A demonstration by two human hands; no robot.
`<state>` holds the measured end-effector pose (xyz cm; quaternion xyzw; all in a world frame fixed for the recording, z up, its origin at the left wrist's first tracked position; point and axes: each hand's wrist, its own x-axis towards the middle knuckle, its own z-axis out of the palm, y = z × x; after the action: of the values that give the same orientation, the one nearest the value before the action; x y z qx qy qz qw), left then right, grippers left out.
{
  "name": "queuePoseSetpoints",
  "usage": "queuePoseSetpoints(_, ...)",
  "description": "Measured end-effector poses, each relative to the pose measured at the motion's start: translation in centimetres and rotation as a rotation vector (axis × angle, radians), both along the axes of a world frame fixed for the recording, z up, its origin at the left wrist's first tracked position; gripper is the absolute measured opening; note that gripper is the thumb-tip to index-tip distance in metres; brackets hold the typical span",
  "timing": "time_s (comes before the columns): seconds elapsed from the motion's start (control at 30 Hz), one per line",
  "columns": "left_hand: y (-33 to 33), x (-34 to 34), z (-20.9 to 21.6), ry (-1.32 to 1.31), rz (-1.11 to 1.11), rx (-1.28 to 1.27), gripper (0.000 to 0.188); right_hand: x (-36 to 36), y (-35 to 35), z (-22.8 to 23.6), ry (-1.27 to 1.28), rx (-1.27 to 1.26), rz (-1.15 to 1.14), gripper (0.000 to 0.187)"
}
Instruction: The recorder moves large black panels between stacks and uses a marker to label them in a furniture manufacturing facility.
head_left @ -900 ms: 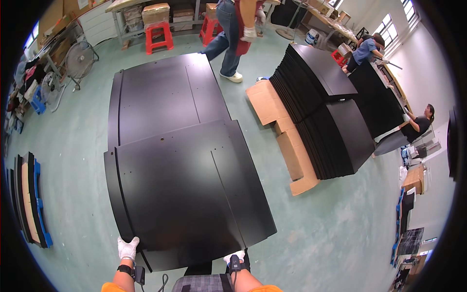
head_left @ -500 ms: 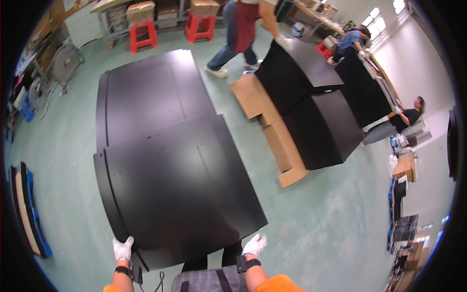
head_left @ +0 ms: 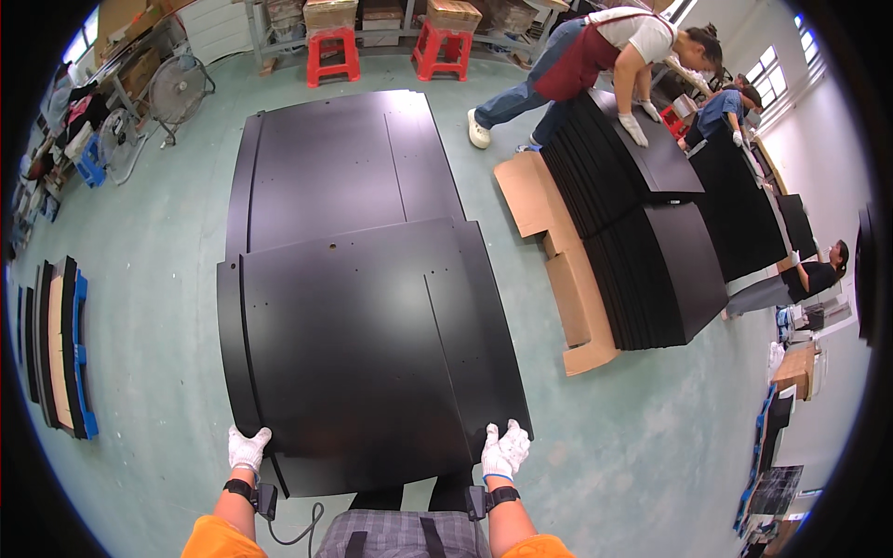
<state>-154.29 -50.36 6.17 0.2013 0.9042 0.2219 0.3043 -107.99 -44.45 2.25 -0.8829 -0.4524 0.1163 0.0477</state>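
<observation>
Two white-gloved hands grip the near edge of a large black panel point(head_left: 363, 353) on a workshop floor: the left hand point(head_left: 247, 449) is closed over the panel's near left corner, the right hand point(head_left: 505, 450) clasps the near right edge with fingers curled over the top face. The hands sit wide apart at opposite corners, a hold that seems meant to keep so broad a sheet level and under control. The panel lies flat or nearly so in front of the person, its far edge overlapping a second black panel point(head_left: 339, 163) that rests on the pale green floor point(head_left: 651, 437) beyond it.

To the right, tall stacks of like black panels point(head_left: 651, 251) stand on cardboard sheets point(head_left: 558, 270), apparently to keep them off the floor. A co-worker in a red apron point(head_left: 595, 56) bends over the far stack, gloved hands on its top sheet; two more people work along the right wall. Red stools point(head_left: 333, 51) stand by shelving at the back, fans point(head_left: 175, 88) at far left, and boards on edge point(head_left: 58, 349) lean at the left rim.
</observation>
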Motion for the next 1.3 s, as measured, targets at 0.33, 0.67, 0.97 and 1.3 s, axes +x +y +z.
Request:
queuePoseSetpoints(0.33, 0.0, -0.5, -0.6, -0.063, 0.023, 0.065, 0.059, -0.2, -0.3, -0.3, 0.041, -0.019, -0.063, 0.048)
queuePoseSetpoints(0.67, -0.1, -0.5, -0.4, -0.085, 0.061, 0.041, 0.06, -0.2, -0.3, -0.7, 0.016, -0.005, -0.034, 0.046)
queuePoseSetpoints(0.97, -2.1, -1.9, -3.3, -0.076, 0.02, 0.057, 0.075, 0.9, -0.7, -0.1, 0.061, -0.029, 0.04, 0.048)
queuePoseSetpoints(1.3, -6.7, 2.4, -1.1, -0.161, 0.143, 0.008, 0.088, 5.2, -1.8, -2.0, 0.066, -0.071, 0.209, 0.079)
